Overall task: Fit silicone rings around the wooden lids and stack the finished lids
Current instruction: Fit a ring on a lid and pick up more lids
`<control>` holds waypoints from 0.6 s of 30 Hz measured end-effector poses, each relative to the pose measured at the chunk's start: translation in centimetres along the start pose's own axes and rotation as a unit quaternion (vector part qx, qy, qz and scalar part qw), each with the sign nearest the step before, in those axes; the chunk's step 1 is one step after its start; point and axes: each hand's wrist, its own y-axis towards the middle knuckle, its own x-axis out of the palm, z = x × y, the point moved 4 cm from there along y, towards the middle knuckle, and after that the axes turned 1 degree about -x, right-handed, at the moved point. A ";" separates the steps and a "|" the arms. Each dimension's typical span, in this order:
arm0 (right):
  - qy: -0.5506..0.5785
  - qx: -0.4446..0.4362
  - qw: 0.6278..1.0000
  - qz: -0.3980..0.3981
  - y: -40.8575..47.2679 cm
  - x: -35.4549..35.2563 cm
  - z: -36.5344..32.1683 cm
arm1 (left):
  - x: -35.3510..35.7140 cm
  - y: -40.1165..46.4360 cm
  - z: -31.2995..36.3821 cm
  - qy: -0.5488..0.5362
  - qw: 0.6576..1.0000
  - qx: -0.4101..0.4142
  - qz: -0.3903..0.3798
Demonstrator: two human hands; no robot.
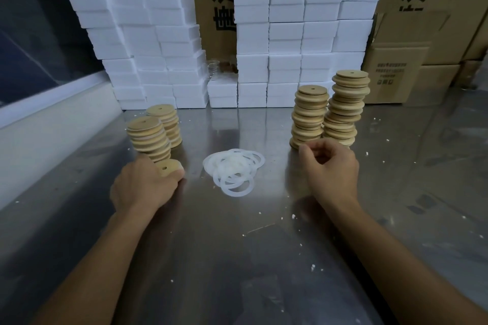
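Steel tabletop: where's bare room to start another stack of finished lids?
The shiny steel tabletop is bare between both forearms, nearer than the pile of translucent silicone rings, and right of the right hand. Crowded: left wooden lid stacks, right wooden lid stacks, white foam blocks behind.

Tan wooden lids (309,113); translucent white rings (233,170); white foam blocks (290,34).
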 end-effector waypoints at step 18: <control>-0.012 0.082 0.978 0.190 3.7 -1.7 3.1 | 1.3 -3.5 4.7 -0.117 0.951 0.280 0.060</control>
